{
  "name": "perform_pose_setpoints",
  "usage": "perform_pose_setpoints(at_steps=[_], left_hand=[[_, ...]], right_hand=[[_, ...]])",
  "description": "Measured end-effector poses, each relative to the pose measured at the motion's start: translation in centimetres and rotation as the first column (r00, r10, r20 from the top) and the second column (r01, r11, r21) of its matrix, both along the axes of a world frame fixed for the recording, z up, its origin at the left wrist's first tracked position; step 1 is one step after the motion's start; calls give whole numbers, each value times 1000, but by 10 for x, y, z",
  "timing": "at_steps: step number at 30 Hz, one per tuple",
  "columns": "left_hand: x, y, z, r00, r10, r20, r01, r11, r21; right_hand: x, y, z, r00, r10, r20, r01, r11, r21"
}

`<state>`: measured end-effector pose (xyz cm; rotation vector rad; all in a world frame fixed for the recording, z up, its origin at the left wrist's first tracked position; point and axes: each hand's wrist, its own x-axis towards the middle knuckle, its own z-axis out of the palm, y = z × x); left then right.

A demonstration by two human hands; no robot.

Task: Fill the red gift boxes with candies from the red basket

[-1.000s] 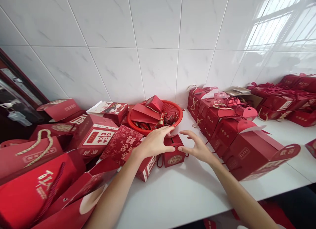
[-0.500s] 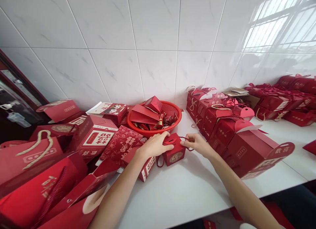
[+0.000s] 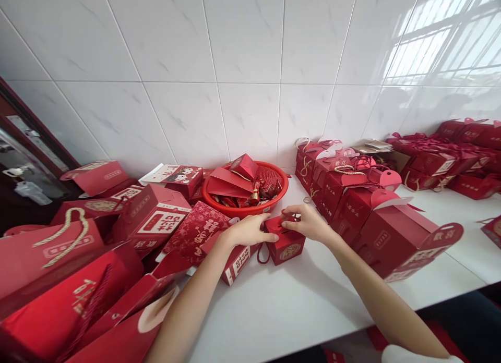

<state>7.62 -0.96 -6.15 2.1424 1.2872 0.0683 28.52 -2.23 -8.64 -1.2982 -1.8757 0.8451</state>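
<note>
The fingers of the left hand are part open, with the thumb and a finger apart, touching the top of a small red box. The fingers of the right hand are pinched close together on a thin red cord over that box. The small box sits flat on the table, in the middle, and a loop of cord hangs at its left side. Just left of it, partly under the left arm, is a tipped box with pale marks.

Behind the hands is a round red basket with shiny wrapped bits and red card in it. A big messy pile of red boxes and bags fills the left. On the right, a row of red boxes runs from near to far, and more boxes are at the far right.

The table is smooth and white. At the far side is a wall of shiny white tiles with gray streaks. Bright window light shines on its right part.
</note>
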Motion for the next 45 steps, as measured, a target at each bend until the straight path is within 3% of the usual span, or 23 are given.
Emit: perform_pose_setpoints(at_steps=[6,10,13,15,17,19,21,24,27,30,35,38,40,42,45], left_hand=[[1,-1,2,999,-24,-39,26,999,37],[15,-6,1,998,-38,-51,42,995,86],[29,-7,-4,998,24,-62,-11,982,188],[35,-5,-6,997,82,11,-82,974,210],[36,-2,-6,972,151,180,-175,977,126],[34,2,-1,895,251,368,-255,966,-37],[30,3,9,770,360,526,-293,933,-210],[27,-2,24,564,433,703,-216,899,-381],[28,-11,30,476,354,805,-15,919,-395],[31,-20,26,517,217,828,121,939,-322],[32,-30,20,562,82,823,39,991,-126],[30,-34,24,515,35,856,-34,999,-20],[28,-38,28,473,-3,881,-76,996,44],[27,-40,31,464,-39,885,-109,989,101],[26,-39,30,533,-50,845,-128,982,139]], right_hand=[[23,-3,10,989,-43,141,33,997,69],[27,-6,9,988,-63,139,52,995,84],[23,-8,7,984,-74,163,61,995,78],[23,-9,5,982,-81,170,68,994,83],[24,-9,4,982,-97,160,85,993,79],[27,-10,4,983,-114,147,106,993,59],[30,-10,5,983,-115,142,110,993,38],[29,-13,11,987,-70,146,68,997,18],[21,-17,16,987,10,162,-14,1000,24],[8,-20,15,985,-8,175,-8,996,87],[-3,-27,17,968,-225,114,194,952,236],[1,-37,39,944,-323,-69,325,874,362],[9,-47,65,903,-397,-164,425,770,477],[21,-59,96,865,-468,-180,475,650,593],[46,-80,144,739,-633,-229,551,372,747]])
